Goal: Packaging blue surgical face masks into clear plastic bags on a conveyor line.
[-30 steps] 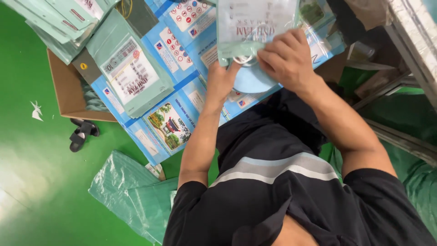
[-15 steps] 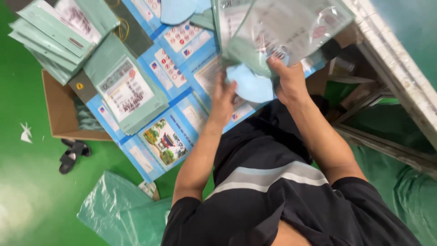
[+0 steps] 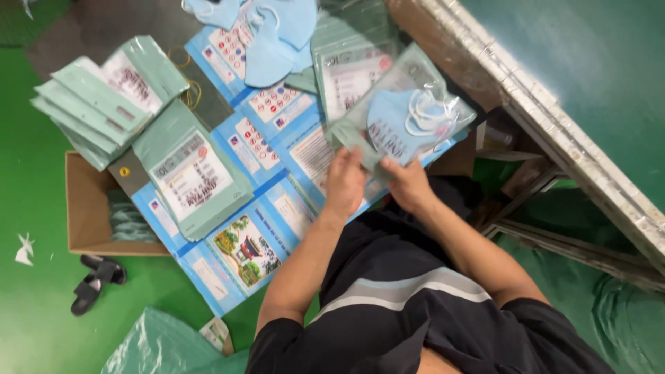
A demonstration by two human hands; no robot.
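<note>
Pouch (image 3: 402,118) of clear plastic with a pale blue mask (image 3: 388,125) inside sits right of centre, lifted above the blue printed sheets (image 3: 277,173), and I hold it by its lower edge with both hands.

Going from the left: black sandals (image 3: 93,280) lie on the green floor, beside a brown cardboard box (image 3: 83,208) whose right part is covered by the sheets. Above it I see a fanned stack of green packets (image 3: 90,104), and a single green packet with a white label (image 3: 194,173) lying on the sheets. Its print is too small for me to read.

My left hand (image 3: 344,181) is curled shut on the pouch's bottom corner; the fingertips are hidden behind the plastic. My right hand (image 3: 409,185) pinches the same edge just beside it, fingers mostly out of sight.

Loose blue masks (image 3: 273,34) are cut off by the top edge. A metal-edged table (image 3: 554,131) runs off to the right.
</note>
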